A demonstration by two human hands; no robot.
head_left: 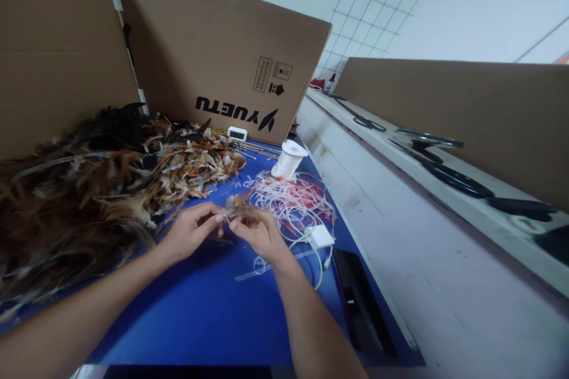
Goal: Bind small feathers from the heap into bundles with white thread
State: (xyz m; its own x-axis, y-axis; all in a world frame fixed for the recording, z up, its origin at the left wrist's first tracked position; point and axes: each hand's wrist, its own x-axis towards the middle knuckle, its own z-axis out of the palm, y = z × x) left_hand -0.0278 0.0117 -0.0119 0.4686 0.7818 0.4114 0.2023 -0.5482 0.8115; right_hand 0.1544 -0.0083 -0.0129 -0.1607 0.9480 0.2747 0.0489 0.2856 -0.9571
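Note:
Over the blue tabletop (200,314), my two hands meet fingertip to fingertip. A small tuft of brown feathers (240,204) sticks up between them. My left hand (200,228) is closed in a pinch at the base of the tuft. Also pinching there is my right hand (255,231), thumb against the fingers, with feathers showing above its knuckles. The exact spot where the fingertips grip is blurred. Left of my hands lies a large heap of brown, black and cream feathers (120,183).
A white spool (290,159) stands behind a tangle of red and white strips (293,195). A white charger (319,237) with its cable and a long black case (362,302) lie at right. Cardboard (213,41) walls the back; scissors (368,123) rest on the right ledge.

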